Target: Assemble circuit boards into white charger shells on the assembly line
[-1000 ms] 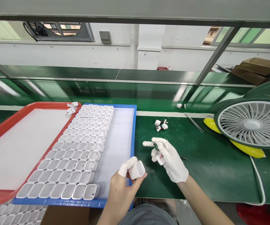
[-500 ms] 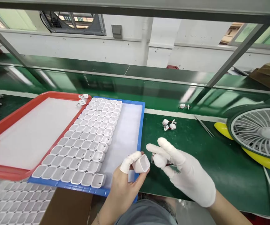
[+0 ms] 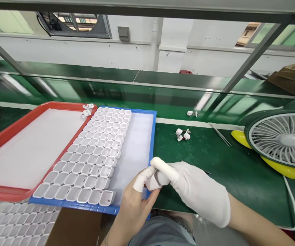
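My left hand (image 3: 138, 201), with a white cot on one finger, is closed round a small white plastic case (image 3: 152, 183), its mouth turned to the right. My right hand (image 3: 198, 191) wears a white glove and pinches a small rounded white part (image 3: 163, 178) against that mouth. How far the part sits inside is hidden by the fingers. Left of my hands, rows of similar open white cases (image 3: 80, 165) fill much of a blue tray (image 3: 154, 136). Small white parts with red wires (image 3: 183, 134) lie on the green bench beyond my right hand.
A red tray (image 3: 26, 194) lined with white overlaps the blue one at left; small white pieces (image 3: 87, 111) rest on its corner. Tweezers (image 3: 220, 134) and a fan (image 3: 288, 140) on yellow feet stand right. More cases (image 3: 21, 222) sit below, beside cardboard (image 3: 72, 227).
My right hand has moved left, bringing the rounded white part from beside the case to its mouth. My left hand still holds the case in nearly the same place. The view has shifted slightly.
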{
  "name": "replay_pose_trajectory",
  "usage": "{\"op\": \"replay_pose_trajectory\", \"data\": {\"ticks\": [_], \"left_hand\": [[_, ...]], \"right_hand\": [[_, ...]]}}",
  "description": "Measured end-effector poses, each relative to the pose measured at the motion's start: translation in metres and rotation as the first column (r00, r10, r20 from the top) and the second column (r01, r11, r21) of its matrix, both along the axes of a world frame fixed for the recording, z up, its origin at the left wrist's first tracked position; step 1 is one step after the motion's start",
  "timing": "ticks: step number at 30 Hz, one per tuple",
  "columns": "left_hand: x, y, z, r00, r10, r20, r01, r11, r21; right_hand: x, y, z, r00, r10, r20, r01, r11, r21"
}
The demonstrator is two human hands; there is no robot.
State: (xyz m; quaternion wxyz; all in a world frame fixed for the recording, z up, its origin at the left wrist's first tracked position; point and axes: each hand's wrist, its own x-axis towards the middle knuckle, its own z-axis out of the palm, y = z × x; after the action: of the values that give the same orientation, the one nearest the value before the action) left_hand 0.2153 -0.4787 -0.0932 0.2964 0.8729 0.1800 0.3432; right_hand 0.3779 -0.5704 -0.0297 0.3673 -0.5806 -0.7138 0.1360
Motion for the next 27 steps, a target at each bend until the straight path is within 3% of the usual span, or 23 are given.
{"op": "replay_pose_trajectory", "data": {"ticks": [7,15,21,24,27], "left_hand": [[0.001,0.002,-0.003,1.000,-0.005,0.000,0.005,1.000,0.028],[0.001,-0.002,0.001,0.999,-0.022,-0.027,0.021,0.999,-0.025],[0.000,-0.006,-0.013,1.000,-0.026,0.013,0.027,0.998,-0.052],[-0.003,-0.006,-0.019,0.992,-0.110,0.053,0.111,0.994,-0.010],[-0.005,-0.005,-0.019,0.993,-0.093,0.078,0.090,0.995,0.037]], "right_hand": [[0.001,0.001,0.003,0.997,0.042,-0.071,-0.048,0.995,-0.091],[0.000,0.004,-0.002,0.991,0.059,-0.124,-0.071,0.993,-0.095],[-0.006,0.005,-0.009,0.999,-0.007,-0.031,0.007,1.000,0.000],[-0.006,0.001,-0.007,0.995,0.011,0.099,-0.012,1.000,0.012],[-0.003,-0.004,0.002,0.964,-0.090,0.251,0.063,0.991,0.115]]}}
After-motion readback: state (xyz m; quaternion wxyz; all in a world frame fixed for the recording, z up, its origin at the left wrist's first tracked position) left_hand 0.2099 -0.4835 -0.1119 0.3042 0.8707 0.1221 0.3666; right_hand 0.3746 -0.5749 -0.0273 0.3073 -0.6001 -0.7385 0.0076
